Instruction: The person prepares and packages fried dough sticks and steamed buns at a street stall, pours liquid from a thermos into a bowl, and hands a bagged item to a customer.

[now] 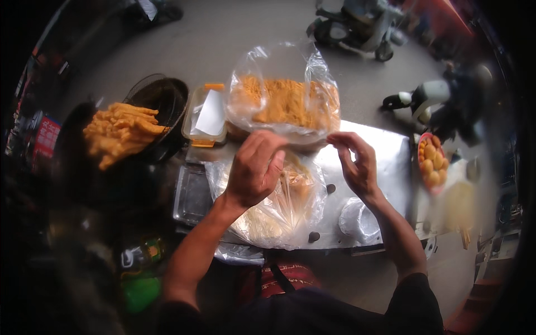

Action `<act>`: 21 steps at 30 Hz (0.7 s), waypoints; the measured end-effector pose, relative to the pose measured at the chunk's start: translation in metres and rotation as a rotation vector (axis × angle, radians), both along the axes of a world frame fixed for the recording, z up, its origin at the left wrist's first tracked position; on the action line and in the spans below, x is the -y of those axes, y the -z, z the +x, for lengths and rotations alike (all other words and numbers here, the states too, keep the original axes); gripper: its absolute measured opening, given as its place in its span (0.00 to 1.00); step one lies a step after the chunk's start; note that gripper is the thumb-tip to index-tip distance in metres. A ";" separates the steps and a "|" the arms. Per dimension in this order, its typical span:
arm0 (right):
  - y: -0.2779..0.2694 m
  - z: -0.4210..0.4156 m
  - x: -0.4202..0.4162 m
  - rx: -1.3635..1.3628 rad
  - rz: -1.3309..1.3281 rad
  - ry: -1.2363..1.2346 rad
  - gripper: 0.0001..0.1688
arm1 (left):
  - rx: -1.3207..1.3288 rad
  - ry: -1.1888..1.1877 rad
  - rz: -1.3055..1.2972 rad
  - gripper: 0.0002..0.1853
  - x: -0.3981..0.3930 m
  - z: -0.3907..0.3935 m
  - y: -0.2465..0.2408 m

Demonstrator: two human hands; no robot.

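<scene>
My left hand [257, 171] is over the near edge of a clear plastic bag [245, 102], with bent fingers pointing right. Inside that bag lies a heap of orange-yellow, strand-like food [284, 100]. My right hand [356, 161] reaches the bag's near right corner with curled fingertips. Blur hides whether either hand grips the film. Below my left hand, a second clear plastic bag [289, 217] with pale, flat-looking food lies on the metal table [360, 138]. My left hand covers part of this bag.
Fried dough sticks [125, 130] are heaped at a dark wok [178, 100] on the left. A lidded plastic box [217, 113] and a clear tray [190, 192] sit nearby. Crumpled plastic film [358, 217] lies right. Beyond are round fried foods [433, 161] and parked scooters [360, 29].
</scene>
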State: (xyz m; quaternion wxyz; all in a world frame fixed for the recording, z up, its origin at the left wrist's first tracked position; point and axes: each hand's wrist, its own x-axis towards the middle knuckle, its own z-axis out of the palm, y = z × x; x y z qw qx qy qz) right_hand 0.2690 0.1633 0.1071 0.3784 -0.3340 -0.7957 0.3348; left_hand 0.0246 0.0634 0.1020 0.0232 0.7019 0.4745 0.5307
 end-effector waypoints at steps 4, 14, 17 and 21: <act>-0.033 -0.103 -0.104 0.670 0.278 -0.393 0.11 | -0.308 0.057 -0.592 0.10 -0.098 -0.025 -0.006; -0.015 -0.052 -0.172 1.745 0.400 -0.160 0.08 | -0.502 0.137 -0.646 0.16 -0.116 0.022 0.037; -0.008 -0.036 -0.191 1.816 0.327 -0.109 0.07 | -0.622 0.136 -0.621 0.08 -0.128 0.028 0.048; -0.024 -0.066 -0.190 1.555 0.463 -0.077 0.09 | -0.580 0.154 -0.549 0.06 -0.136 0.019 0.064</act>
